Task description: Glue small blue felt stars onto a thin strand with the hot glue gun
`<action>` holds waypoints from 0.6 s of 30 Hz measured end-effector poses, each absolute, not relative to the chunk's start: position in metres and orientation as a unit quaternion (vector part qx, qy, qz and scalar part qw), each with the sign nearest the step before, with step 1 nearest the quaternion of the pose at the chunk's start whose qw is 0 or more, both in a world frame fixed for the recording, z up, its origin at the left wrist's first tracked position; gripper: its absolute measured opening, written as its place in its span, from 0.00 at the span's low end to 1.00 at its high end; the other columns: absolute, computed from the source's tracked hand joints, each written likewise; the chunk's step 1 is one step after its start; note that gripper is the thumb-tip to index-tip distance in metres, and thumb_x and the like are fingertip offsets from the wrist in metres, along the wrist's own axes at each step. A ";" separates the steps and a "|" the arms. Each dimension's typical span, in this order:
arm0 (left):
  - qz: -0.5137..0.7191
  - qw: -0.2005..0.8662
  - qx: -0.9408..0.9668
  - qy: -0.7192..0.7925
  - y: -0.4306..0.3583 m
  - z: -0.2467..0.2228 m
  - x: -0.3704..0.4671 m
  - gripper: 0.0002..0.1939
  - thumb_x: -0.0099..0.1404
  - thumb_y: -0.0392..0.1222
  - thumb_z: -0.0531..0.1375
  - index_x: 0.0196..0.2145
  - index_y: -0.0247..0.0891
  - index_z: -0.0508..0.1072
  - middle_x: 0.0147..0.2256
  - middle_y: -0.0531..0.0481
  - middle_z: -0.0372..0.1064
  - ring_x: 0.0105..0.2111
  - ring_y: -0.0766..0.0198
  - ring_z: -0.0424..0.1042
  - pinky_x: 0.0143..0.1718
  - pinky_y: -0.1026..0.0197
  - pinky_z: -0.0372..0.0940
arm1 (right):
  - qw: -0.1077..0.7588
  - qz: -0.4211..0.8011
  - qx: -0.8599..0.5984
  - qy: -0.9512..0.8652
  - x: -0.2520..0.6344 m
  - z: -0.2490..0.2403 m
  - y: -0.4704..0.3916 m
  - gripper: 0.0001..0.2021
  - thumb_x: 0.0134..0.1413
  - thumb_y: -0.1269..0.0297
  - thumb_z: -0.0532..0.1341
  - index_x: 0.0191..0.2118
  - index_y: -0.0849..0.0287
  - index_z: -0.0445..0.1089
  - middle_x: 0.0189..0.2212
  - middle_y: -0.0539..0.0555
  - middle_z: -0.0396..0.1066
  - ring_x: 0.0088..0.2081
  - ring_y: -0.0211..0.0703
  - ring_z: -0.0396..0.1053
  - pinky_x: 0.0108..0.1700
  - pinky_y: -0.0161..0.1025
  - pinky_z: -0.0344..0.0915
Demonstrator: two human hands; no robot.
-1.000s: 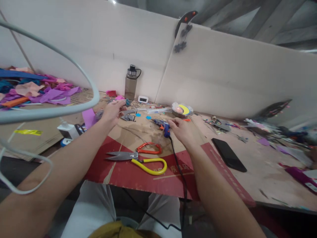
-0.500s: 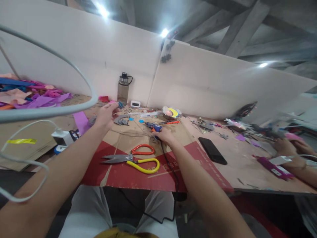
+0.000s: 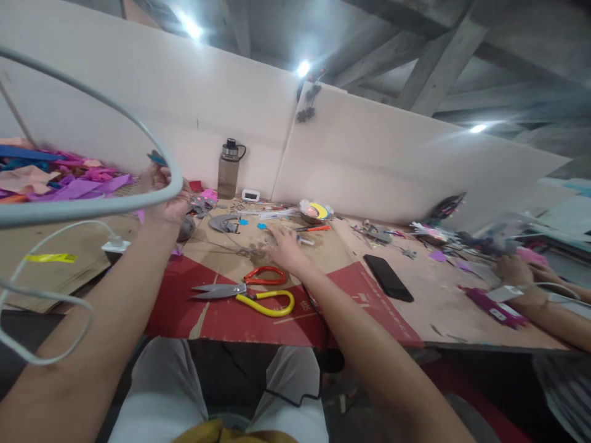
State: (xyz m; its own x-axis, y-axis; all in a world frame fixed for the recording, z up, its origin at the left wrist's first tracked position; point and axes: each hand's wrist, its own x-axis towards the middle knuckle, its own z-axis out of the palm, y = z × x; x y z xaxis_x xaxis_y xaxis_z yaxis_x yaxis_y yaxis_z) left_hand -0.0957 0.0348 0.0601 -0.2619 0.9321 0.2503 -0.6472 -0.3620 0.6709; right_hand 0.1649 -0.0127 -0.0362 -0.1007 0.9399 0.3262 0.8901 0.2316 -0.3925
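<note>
Our left hand (image 3: 170, 209), partly behind a pale tube (image 3: 115, 104), is raised and pinches a teal piece (image 3: 157, 158) at its fingertips, at ten o'clock from our right hand (image 3: 284, 247). The right hand lies palm down, low over the cardboard (image 3: 332, 252), its fingers partly spread; we cannot tell whether it grips anything beneath.

Counting from that right hand, two blue flowers (image 3: 261, 226) sit just beside it at ten o'clock, with a grey crescent (image 3: 221, 224) past them. An orange knife (image 3: 318, 228) lies near at two o'clock, and a bowl (image 3: 316, 218) between one and two. At seven to eight o'clock the scissors (image 3: 242, 290) lie with their blades toward nine.

Farther out, a bottle (image 3: 228, 175) stands upright at eleven, and bright scraps (image 3: 83, 181) are heaped at ten. Toward three to four, on the worktop (image 3: 443, 283), we see a phone (image 3: 388, 277), then a magenta pouch (image 3: 489, 306) near a co-worker's hand (image 3: 514, 272).
</note>
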 end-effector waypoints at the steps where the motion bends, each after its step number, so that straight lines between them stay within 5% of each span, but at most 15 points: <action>1: 0.781 0.519 0.303 0.168 0.035 0.061 -0.097 0.15 0.73 0.42 0.48 0.30 0.41 0.69 0.23 0.59 0.70 0.24 0.77 0.62 0.24 0.75 0.59 | 0.251 0.071 -0.595 -0.761 0.159 -0.035 -0.011 0.26 0.52 0.58 0.63 0.58 0.55 0.66 0.57 0.59 0.66 0.57 0.57 0.58 0.56 0.51 0.56; 4: 0.780 0.558 0.266 0.098 0.038 0.059 -0.096 0.10 0.68 0.38 0.55 0.28 0.39 0.68 0.20 0.59 0.68 0.22 0.78 0.61 0.22 0.73 0.58 | 0.244 0.204 -0.513 -0.797 0.149 -0.028 -0.001 0.14 0.57 0.57 0.57 0.43 0.57 0.75 0.42 0.54 0.76 0.44 0.45 0.70 0.47 0.40 0.63; 7: 0.720 0.633 0.245 0.149 0.046 0.051 -0.086 0.09 0.65 0.36 0.59 0.26 0.36 0.67 0.17 0.59 0.62 0.18 0.79 0.56 0.18 0.74 0.54 | 0.345 0.195 -0.574 -0.716 0.159 -0.019 0.010 0.17 0.60 0.59 0.51 0.36 0.60 0.74 0.33 0.53 0.76 0.36 0.41 0.72 0.41 0.36 0.65; 10: 0.695 0.653 0.237 0.184 0.052 0.037 -0.071 0.06 0.60 0.33 0.61 0.26 0.36 0.68 0.18 0.59 0.64 0.18 0.79 0.61 0.17 0.75 0.55 | 0.391 0.063 -0.690 -0.606 0.183 -0.019 0.014 0.19 0.61 0.58 0.49 0.45 0.65 0.70 0.44 0.64 0.73 0.47 0.49 0.69 0.50 0.43 0.63; 12: 0.676 0.639 0.270 0.249 0.055 0.025 -0.060 0.07 0.56 0.33 0.64 0.26 0.35 0.68 0.18 0.58 0.64 0.18 0.78 0.63 0.16 0.75 0.56 | 0.305 0.026 -0.777 -0.550 0.196 -0.026 0.014 0.22 0.59 0.52 0.52 0.48 0.66 0.68 0.49 0.70 0.70 0.53 0.58 0.67 0.52 0.48 0.61; 18: 0.641 0.606 0.339 0.327 0.059 -0.006 -0.043 0.06 0.50 0.33 0.65 0.26 0.34 0.70 0.20 0.57 0.64 0.17 0.76 0.64 0.15 0.74 0.55 | 0.238 0.074 -0.788 -0.563 0.192 -0.053 0.017 0.22 0.56 0.59 0.58 0.52 0.69 0.64 0.44 0.72 0.73 0.47 0.59 0.72 0.46 0.45 0.66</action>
State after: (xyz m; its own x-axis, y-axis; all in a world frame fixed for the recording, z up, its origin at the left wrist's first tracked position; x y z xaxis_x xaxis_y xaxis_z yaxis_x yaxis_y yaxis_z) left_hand -0.0434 0.0594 -0.0058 -0.0360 0.9986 0.0377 -0.5553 -0.0514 0.8301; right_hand 0.1921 0.0167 -0.0531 0.3555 0.9222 0.1522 0.8520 -0.2528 -0.4585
